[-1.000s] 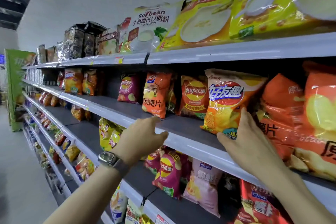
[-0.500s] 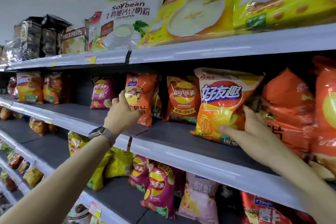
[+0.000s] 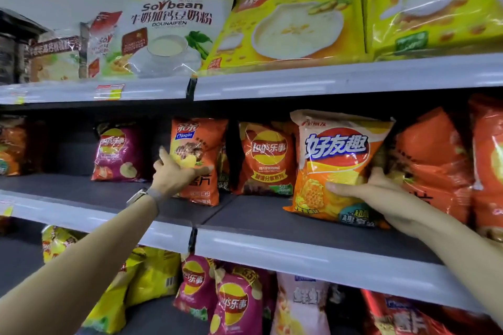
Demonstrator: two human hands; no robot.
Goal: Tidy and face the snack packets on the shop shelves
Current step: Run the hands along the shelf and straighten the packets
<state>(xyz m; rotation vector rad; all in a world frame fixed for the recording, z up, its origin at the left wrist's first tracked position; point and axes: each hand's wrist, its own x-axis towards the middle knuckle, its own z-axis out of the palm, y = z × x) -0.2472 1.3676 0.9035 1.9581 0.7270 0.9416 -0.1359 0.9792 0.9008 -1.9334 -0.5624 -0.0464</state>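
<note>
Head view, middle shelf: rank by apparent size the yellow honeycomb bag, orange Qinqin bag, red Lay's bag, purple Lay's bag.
1. yellow honeycomb bag, nearest camera.
2. orange Qinqin bag and red Lay's bag, alike.
3. purple Lay's bag.

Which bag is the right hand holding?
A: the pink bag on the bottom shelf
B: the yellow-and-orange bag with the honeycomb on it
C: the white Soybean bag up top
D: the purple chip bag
B: the right hand grips the lower right part of the yellow-and-orange bag, thumb across its front, on the middle shelf.
</note>
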